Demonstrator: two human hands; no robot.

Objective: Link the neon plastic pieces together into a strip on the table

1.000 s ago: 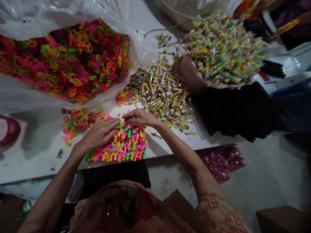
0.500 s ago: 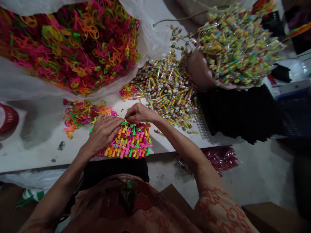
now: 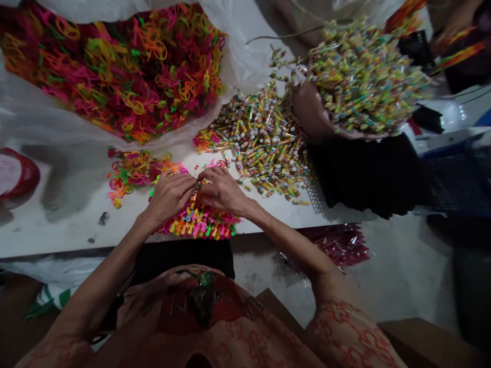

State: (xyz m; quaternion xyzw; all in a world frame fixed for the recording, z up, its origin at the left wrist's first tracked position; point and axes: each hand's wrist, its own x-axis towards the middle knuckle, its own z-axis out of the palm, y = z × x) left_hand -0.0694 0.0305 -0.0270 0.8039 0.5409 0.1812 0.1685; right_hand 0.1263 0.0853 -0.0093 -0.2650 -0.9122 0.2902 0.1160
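A flat block of neon plastic pieces (image 3: pixel 199 225), pink, yellow, green and orange, lies near the front edge of the white table (image 3: pixel 57 230). My left hand (image 3: pixel 171 197) rests palm down on its left half. My right hand (image 3: pixel 222 190) lies on its upper right part, fingers curled over the pieces. The fingertips of both hands meet at the block's far edge. Whether either hand pinches a single piece is hidden. A small heap of loose neon rings (image 3: pixel 132 171) lies just left of my left hand.
A clear bag of neon plastic rings (image 3: pixel 115 71) fills the far left. Small wrapped candy tubes (image 3: pixel 264 138) are spread behind my right hand, more heaped in a pink bowl (image 3: pixel 360 71). A black basket (image 3: pixel 368 174) stands right, a red basket (image 3: pixel 23 176) far left.
My right hand has dropped from the block's far edge onto its top and drawn closer to my left hand. The view has shifted slightly.
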